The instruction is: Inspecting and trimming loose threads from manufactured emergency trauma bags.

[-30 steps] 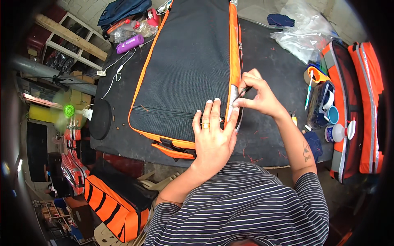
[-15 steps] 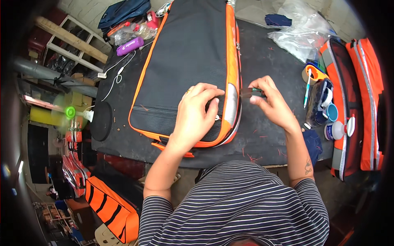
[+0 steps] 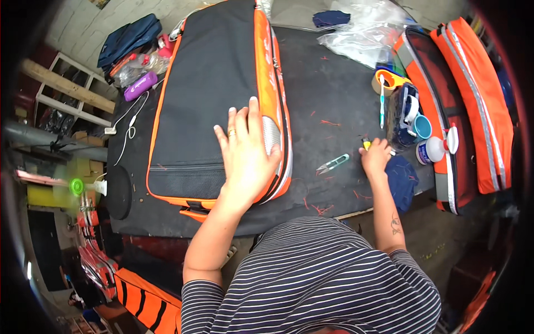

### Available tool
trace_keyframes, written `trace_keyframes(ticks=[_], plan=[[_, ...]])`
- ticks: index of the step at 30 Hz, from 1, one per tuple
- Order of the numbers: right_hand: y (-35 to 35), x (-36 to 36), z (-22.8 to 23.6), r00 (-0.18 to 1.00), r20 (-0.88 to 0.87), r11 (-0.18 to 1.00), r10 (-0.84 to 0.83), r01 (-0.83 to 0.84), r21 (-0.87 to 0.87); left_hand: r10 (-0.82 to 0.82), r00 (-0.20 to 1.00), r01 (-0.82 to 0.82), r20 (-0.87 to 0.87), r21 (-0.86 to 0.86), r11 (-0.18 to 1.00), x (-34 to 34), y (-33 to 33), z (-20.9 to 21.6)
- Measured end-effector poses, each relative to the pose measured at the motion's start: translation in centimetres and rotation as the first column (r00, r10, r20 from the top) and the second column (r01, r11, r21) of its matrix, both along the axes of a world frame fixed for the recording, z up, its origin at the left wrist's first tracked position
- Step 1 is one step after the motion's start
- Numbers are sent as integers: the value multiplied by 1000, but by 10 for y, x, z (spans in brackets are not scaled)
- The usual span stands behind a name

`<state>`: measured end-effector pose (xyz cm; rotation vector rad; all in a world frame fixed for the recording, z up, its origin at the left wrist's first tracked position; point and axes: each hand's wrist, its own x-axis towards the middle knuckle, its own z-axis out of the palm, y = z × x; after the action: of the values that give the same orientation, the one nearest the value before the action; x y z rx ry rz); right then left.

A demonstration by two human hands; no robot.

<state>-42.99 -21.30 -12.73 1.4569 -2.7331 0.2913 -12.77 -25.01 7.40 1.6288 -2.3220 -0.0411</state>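
Observation:
A large black bag (image 3: pixel 208 72) with orange trim lies flat on the dark table. My left hand (image 3: pixel 246 149) rests palm down on its lower right part, fingers spread, near the silver-grey patch at the bag's edge. My right hand (image 3: pixel 376 157) is at the right of the table, its fingers closed round a small yellow lighter (image 3: pixel 366 145) whose dark top sticks out past the fingertips. Green thread snips (image 3: pixel 334 163) lie on the table between the bag and my right hand. The right palm's inner side is hidden.
At the right stand a blue cup (image 3: pixel 422 127), a white bottle (image 3: pixel 432 151), a toothbrush (image 3: pixel 382 106), orange tape (image 3: pixel 389 82) and orange bags (image 3: pixel 473 100). Dark blue cloth (image 3: pixel 401 181) lies by my right forearm. A purple bottle (image 3: pixel 141 86) and white cable (image 3: pixel 132 125) lie left. Thread scraps dot the tabletop.
My right hand has put the snips down on the table, moved right and taken hold of the lighter. My left hand has flattened and spread on the bag. The whole view has shifted.

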Motion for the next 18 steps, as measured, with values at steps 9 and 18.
trace_keyframes(ticks=[9,18], plan=[[-41,72,113,91,624,594,776,-440,-674,41,996,-41,-76,0,999,-3,2,5],[-106,134,206,-120,141,-39,983,-879,-475,71,972,-57,-223,70,996,-2,2,7]])
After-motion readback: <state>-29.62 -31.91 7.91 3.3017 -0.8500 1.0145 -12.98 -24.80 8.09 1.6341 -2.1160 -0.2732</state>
